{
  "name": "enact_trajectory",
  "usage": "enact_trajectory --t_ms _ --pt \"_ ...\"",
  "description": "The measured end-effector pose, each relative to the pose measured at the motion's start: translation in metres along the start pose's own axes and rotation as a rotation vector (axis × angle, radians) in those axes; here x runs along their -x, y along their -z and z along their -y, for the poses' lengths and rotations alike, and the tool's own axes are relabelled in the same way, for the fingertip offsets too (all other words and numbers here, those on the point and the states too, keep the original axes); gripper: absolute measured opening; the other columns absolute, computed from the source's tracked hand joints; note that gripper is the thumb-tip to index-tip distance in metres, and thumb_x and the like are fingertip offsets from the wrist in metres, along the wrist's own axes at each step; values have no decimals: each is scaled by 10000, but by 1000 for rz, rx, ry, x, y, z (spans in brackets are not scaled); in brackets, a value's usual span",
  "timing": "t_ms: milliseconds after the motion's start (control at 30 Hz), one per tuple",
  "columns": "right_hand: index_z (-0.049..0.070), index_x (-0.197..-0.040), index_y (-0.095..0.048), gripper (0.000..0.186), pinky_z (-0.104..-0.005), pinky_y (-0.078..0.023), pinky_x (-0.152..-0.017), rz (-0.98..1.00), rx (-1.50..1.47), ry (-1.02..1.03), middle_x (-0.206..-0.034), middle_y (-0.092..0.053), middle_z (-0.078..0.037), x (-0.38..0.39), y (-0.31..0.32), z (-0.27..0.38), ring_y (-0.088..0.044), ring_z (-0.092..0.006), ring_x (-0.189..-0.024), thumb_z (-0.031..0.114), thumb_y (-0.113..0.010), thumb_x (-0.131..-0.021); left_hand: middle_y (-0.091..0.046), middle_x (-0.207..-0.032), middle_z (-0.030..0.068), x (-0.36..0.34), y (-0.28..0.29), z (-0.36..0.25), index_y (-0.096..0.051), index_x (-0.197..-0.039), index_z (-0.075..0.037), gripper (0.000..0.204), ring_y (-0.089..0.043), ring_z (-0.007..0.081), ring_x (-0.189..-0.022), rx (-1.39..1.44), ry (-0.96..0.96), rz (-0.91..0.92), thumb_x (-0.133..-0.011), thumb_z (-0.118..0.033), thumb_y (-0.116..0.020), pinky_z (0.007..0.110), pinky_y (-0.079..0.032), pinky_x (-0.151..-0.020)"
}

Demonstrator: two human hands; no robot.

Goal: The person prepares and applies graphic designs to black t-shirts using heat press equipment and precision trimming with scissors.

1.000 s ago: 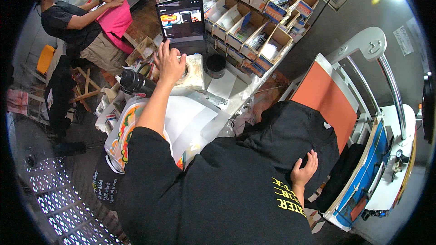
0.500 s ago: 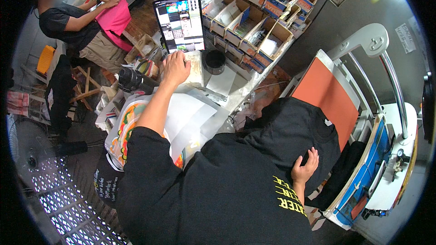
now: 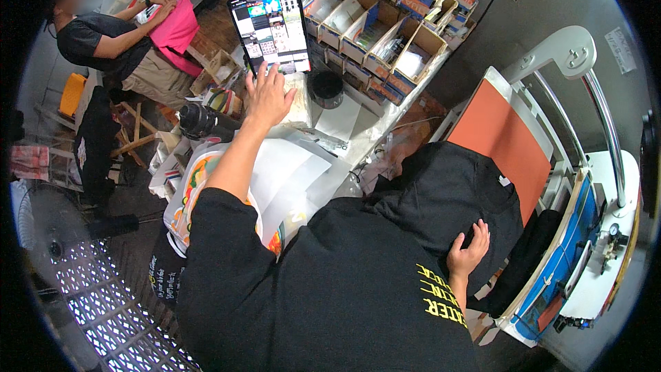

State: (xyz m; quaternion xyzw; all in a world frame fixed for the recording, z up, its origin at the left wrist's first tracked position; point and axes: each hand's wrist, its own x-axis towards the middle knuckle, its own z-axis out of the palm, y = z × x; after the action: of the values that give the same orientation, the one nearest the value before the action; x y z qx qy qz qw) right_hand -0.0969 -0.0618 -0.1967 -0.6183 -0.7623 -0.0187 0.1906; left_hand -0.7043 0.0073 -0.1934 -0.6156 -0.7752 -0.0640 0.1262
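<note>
My left hand (image 3: 270, 100) reaches forward with its fingers apart. Its fingertips are at the lower edge of a propped-up tablet (image 3: 272, 34), whose lit screen shows small pictures. Whether they touch the glass I cannot tell. Beneath and beside this hand is a pale block-like bundle (image 3: 298, 103). On the right, my right hand (image 3: 469, 248) lies flat, fingers stretched out, on a black T-shirt (image 3: 454, 179). The shirt is spread partly over the orange-red pad (image 3: 509, 145) of a heat press; its collar points toward the pad.
A black cup (image 3: 326, 89) stands right of the bundle, and a dark bottle (image 3: 200, 122) left. White sheets (image 3: 289, 172) lie over printed fabric. Cardboard bins (image 3: 372, 31) fill the back. The press's white arm (image 3: 568, 52) rises at right. A co-worker handles pink cloth (image 3: 175, 31).
My left hand has moved up from the pale bundle to the tablet's lower edge, its fingers stretching out. My right hand stays on the black T-shirt. The view has shifted slightly.
</note>
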Motion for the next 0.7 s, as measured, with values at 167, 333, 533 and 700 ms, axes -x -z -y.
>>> enact_trajectory --t_ms 167,333,533,700 --pt "1 -1260 -582 426 -519 -314 -1181 -2 -2 12 -1412 -569 -161 -1 -1 -2 -475 -375 -1373 159 -631 -867 -444 -1495 211 -29 10 16 -602 -1118 -22 386 -312 372 -1455 -57 5 -90 -945 -366 -633 667 -200 -1141" --pt "2 -1265 -579 434 -520 -312 -1183 -7 1 14 -1415 -567 -162 -1 0 0 -470 -373 -1377 144 -636 -859 -456 -1497 167 -35 11 17 -622 -1060 -41 320 -342 353 -1442 41 26 -229 -926 -330 -644 639 -208 -1144" --pt "3 -1268 -577 444 -520 -310 -1183 1 -7 9 -1423 -561 -162 -3 0 1 -467 -375 -1380 134 -643 -849 -550 -1430 99 -10 2 -5 -679 -868 -46 291 -350 327 -1441 123 -152 -66 -931 -327 -633 623 -196 -1161" --pt "3 -1268 -578 442 -517 -311 -1182 9 -3 -6 -1421 -563 -163 -1 1 1 -468 -378 -1377 136 -641 -851 -516 -1471 110 -36 13 6 -683 -892 -42 287 -343 336 -1444 92 -82 -147 -936 -320 -629 620 -198 -1164"
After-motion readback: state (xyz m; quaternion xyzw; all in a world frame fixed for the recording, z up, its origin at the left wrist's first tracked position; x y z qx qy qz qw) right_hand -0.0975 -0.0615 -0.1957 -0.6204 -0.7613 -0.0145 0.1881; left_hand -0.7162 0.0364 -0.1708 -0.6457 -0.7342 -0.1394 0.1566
